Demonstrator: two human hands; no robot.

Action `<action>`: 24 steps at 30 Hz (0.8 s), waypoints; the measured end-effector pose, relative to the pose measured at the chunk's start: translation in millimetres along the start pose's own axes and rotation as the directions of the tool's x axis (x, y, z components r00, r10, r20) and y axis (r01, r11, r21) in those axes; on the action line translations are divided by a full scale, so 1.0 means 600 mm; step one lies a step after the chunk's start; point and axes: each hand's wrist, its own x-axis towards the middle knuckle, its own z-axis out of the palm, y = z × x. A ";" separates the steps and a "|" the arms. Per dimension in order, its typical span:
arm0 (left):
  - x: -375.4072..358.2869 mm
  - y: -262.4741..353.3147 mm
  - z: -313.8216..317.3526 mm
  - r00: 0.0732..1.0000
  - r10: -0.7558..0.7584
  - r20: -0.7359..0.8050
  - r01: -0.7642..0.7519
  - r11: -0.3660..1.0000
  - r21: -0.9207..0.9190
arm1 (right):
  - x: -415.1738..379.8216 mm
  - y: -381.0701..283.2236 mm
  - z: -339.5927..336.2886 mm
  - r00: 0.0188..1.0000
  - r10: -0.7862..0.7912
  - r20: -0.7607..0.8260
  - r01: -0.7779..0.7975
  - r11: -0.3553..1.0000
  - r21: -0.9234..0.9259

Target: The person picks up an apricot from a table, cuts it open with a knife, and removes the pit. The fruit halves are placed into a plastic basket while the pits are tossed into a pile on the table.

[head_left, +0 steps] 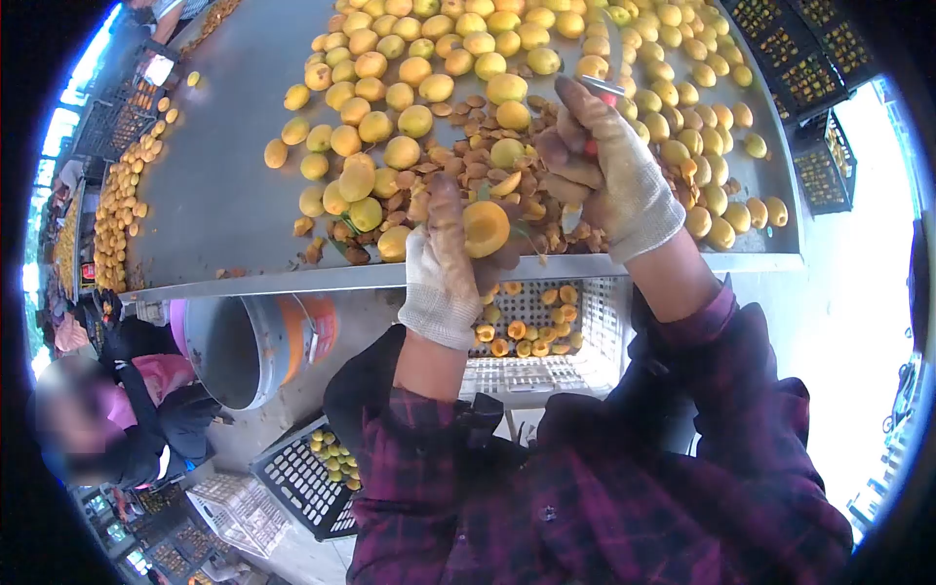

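Well, the left hand (441, 261) holds cut fruit (487, 230), likely soft, best cupped skin-side; the right hand (616, 161) clasps a knife (601, 86).

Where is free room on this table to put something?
The table is bare between the fruit strip at far left and the main fruit pile. Brown scraps and fruit crowd it near the left hand and right hand.

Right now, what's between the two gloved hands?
In the head view: the fruit half in the left hand, brown pits, a cut piece and a whole yellow fruit.
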 end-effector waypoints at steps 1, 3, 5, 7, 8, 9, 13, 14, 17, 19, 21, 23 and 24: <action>0.004 0.006 0.002 0.967 -0.247 -0.057 0.243 0.967 -0.076 | 0.001 -0.002 -0.001 1.000 0.000 0.007 0.000 1.000 -0.005; -0.005 0.008 -0.001 0.977 -0.212 -0.026 0.214 0.974 0.069 | 0.003 -0.008 -0.004 0.997 -0.070 0.023 0.071 0.995 -0.073; -0.014 0.007 -0.002 0.983 -0.183 0.018 0.175 0.962 0.212 | 0.002 -0.018 -0.014 0.997 -0.073 0.028 0.076 0.992 -0.105; -0.017 0.004 -0.004 0.949 -0.293 0.119 0.249 0.924 0.291 | 0.003 -0.028 -0.022 0.997 -0.073 0.028 0.077 0.984 -0.164; -0.014 -0.014 -0.016 0.930 -0.293 0.224 0.187 0.897 0.400 | 0.007 -0.033 -0.023 0.996 -0.073 -0.047 0.060 0.972 -0.228; -0.022 -0.016 -0.014 0.927 -0.291 0.238 0.182 0.902 0.391 | 0.013 -0.038 -0.023 0.995 -0.084 -0.054 0.069 0.969 -0.238; -0.038 -0.005 0.000 0.727 -0.359 0.586 -0.219 0.687 0.693 | 0.094 -0.049 0.004 0.948 -0.293 0.125 0.200 0.242 -0.949; -0.040 -0.003 0.001 0.715 -0.383 0.584 -0.261 0.629 0.732 | 0.114 -0.043 0.018 0.941 -0.303 0.150 0.151 -0.021 -0.988; -0.034 0.005 -0.006 0.789 -0.365 0.495 -0.078 0.739 0.669 | 0.178 -0.006 0.012 0.931 -0.294 0.215 0.101 -0.358 -0.928; -0.030 -0.003 -0.018 0.833 -0.292 0.470 -0.086 0.771 0.631 | 0.187 -0.001 0.020 0.929 -0.278 0.246 0.107 -0.434 -0.894; -0.024 -0.003 -0.029 0.926 -0.104 0.362 -0.124 0.823 0.555 | 0.181 -0.020 0.019 0.949 -0.191 0.252 0.200 -0.254 -0.946; -0.029 0.024 -0.028 0.977 -0.049 0.206 -0.001 0.971 0.239 | 0.136 -0.040 0.028 0.949 -0.164 0.268 0.281 0.056 -0.958; -0.023 0.024 -0.034 0.989 0.026 0.147 -0.045 0.991 0.124 | 0.101 -0.054 0.042 0.944 -0.098 0.314 0.329 0.250 -0.911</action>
